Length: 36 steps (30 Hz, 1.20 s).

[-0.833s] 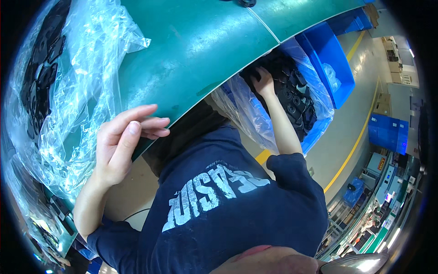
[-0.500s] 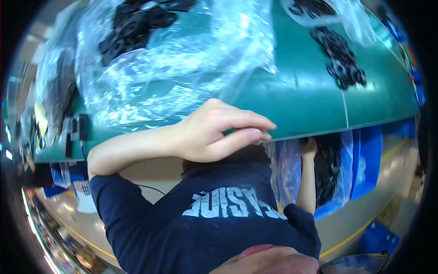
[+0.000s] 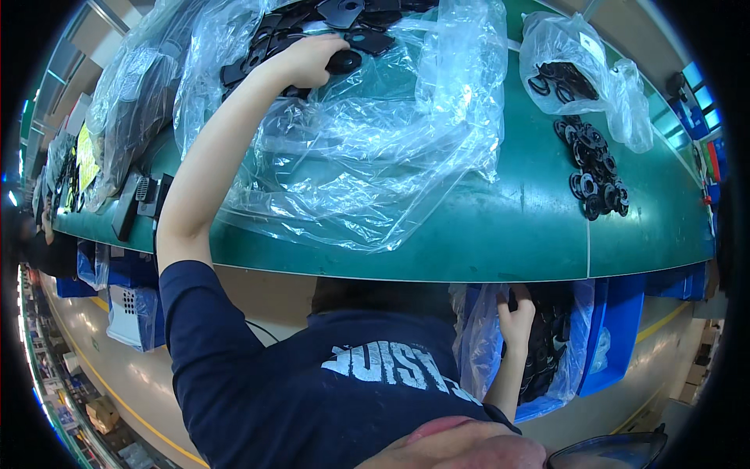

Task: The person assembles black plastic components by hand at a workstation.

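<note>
Left hand shift: since the earlier frame, the left hand has gone from near the table's front edge to the black parts at upper centre; the right hand stays in the bin at lower right.
Rounded black piece: the rounded black piece lies at the left hand's fingertips, upper centre of the frame.
Left fingers: bent against that piece; whether they clamp it or only touch, I cannot tell.
Flat black plates: a loose heap of flat black plates lies beside and beyond the left hand, along the top of the frame.
Clear plastic sheeting: crumpled clear plastic sheeting spreads toward the viewer from the heap.
Right fingers: curled among dark parts, partly hidden; I cannot tell what they grip.
Lined blue bin: the lined blue bin holds black moulded parts, its plastic liner bunched beside the right wrist.
Black rings: a cluster of black rings rests on the green tabletop at right, below a clear bag at upper right.
Possible trouble: loose sheeting could snag the left hand and drag plates along; the smooth piece could slip from a weak hold; the bunched liner could catch the right wrist.
</note>
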Each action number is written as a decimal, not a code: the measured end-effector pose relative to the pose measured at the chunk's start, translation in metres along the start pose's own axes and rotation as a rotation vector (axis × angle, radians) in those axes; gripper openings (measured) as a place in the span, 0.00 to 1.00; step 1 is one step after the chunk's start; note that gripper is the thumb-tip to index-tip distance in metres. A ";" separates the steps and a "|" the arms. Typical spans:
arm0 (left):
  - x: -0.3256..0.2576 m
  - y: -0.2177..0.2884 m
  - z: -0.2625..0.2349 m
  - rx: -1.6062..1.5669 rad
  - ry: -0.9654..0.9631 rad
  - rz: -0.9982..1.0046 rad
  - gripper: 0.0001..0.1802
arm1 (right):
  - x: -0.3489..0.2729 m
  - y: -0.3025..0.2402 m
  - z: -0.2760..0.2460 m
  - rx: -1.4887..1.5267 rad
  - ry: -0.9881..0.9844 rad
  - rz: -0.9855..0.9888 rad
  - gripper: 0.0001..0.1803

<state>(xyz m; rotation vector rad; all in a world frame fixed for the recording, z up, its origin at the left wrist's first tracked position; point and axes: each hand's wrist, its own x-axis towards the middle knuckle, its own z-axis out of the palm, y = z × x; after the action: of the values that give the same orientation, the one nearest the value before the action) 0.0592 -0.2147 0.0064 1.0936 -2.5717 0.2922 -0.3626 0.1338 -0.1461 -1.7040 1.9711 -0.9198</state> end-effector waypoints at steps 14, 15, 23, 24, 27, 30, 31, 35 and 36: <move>0.014 0.030 -0.025 -0.068 0.714 -0.156 0.10 | 0.018 -0.096 -0.071 0.332 -0.436 -0.236 0.15; 0.013 0.036 -0.029 -0.077 0.788 -0.126 0.10 | 0.023 -0.100 -0.078 0.366 -0.441 -0.254 0.13; -0.019 0.152 -0.048 -1.405 0.270 -0.470 0.18 | 0.132 -0.110 -0.105 0.055 0.239 -0.419 0.07; -0.024 0.164 -0.043 -1.502 0.142 -0.504 0.18 | 0.153 -0.107 -0.105 -0.005 0.287 -0.349 0.08; -0.040 0.189 -0.045 -1.723 -0.159 -0.557 0.18 | 0.200 -0.090 -0.115 -0.205 0.376 -0.275 0.08; -0.048 0.198 -0.047 -1.781 -0.295 -0.632 0.17 | 0.206 -0.081 -0.125 -0.291 0.311 -0.148 0.09; -0.049 0.200 -0.044 -1.790 -0.328 -0.644 0.17 | 0.204 -0.080 -0.127 -0.313 0.252 -0.041 0.09; -0.051 0.202 -0.036 -1.785 -0.385 -0.731 0.17 | 0.172 -0.071 -0.122 -0.222 0.318 0.064 0.12; -0.052 0.202 -0.032 -1.792 -0.401 -0.701 0.16 | 0.167 -0.063 -0.116 -0.279 0.345 0.023 0.14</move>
<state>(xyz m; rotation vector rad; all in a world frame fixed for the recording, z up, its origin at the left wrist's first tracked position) -0.0465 -0.0322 0.0048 1.0099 -1.3342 -2.0099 -0.4259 -0.0049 0.0026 -1.7559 2.4375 -1.0272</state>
